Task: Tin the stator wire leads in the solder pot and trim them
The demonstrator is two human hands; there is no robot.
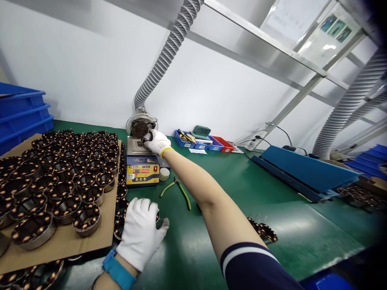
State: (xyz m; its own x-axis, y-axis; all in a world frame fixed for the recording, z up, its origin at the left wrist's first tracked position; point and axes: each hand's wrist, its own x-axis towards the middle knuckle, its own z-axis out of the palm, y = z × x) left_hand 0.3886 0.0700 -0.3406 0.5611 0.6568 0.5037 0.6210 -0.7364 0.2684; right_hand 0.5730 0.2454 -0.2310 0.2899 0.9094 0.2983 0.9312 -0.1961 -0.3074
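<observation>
My right hand, in a white glove, reaches far forward and grips a dark round wound coil part over the square pot of the solder machine. My left hand, also gloved, rests palm down near the front of the green bench, over a dark coil part beside the cardboard; its fingers curl down and what lies under them is hidden. A blue wristband sits on my left wrist.
A cardboard sheet at left carries several ringed copper coil parts. Green-handled cutters lie mid-bench. A ribbed extraction hose hangs over the solder machine. Blue crates stand far left, small blue and red trays at back, a blue board right.
</observation>
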